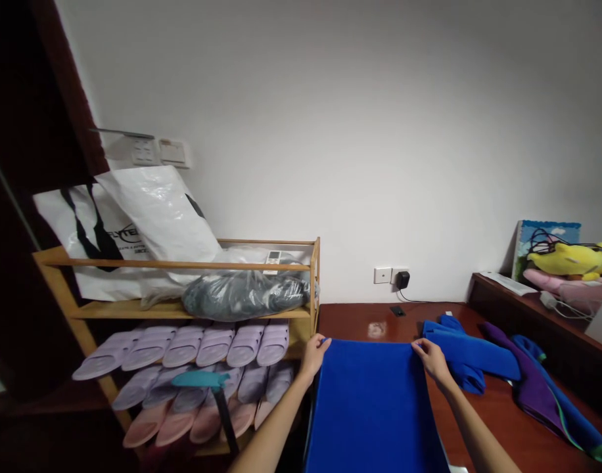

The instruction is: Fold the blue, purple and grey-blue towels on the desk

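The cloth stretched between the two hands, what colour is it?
The cloth is plain deep blue, seen best in the head view.

A reddish-brown desk (360,318) with bunched blue cloth (471,351) and, seemingly, a purple, green-edged cloth (532,387) on it.

Wall (360,131): pale, softly lit | left: dark doorway (29,164), wooden shoe rack (183,309) | right: reddish-brown desk (350,322) | sockets (382,275) above desk

Dim rm, dark L edge (slight blur)
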`<state>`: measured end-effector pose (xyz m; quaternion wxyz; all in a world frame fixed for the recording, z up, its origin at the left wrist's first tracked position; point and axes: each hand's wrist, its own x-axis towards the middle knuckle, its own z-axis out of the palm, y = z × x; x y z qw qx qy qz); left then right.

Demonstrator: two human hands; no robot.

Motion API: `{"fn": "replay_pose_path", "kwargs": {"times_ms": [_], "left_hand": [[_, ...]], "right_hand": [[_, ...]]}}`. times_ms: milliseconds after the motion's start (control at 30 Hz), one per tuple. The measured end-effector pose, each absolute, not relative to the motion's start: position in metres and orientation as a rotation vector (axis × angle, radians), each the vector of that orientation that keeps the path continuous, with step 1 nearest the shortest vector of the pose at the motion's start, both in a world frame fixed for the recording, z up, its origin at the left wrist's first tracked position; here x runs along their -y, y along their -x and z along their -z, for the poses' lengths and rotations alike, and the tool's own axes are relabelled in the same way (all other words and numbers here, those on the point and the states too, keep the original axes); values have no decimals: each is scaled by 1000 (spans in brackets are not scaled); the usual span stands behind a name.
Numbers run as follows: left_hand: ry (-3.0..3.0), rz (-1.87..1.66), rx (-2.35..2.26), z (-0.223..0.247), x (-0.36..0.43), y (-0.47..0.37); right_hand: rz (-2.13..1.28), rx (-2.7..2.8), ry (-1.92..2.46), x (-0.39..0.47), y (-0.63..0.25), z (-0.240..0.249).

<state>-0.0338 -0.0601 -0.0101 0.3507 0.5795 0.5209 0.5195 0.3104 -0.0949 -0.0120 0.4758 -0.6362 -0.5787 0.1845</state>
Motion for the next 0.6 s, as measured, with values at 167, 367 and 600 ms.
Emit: {"fn": "replay_pose_path", "kwargs": {"times_ms": [167,367,600], "left_hand": [[-1582,-1285,-1581,40,42,26],[-1709,-1091,-1802,61,34,24],[-2033,-926,-1783,52,62,7]], "right_hand": [[-437,1422,1632,74,-303,46],[-414,1446,1714,65,-302,75],[-313,1472,1850,73,-290,77]]}}
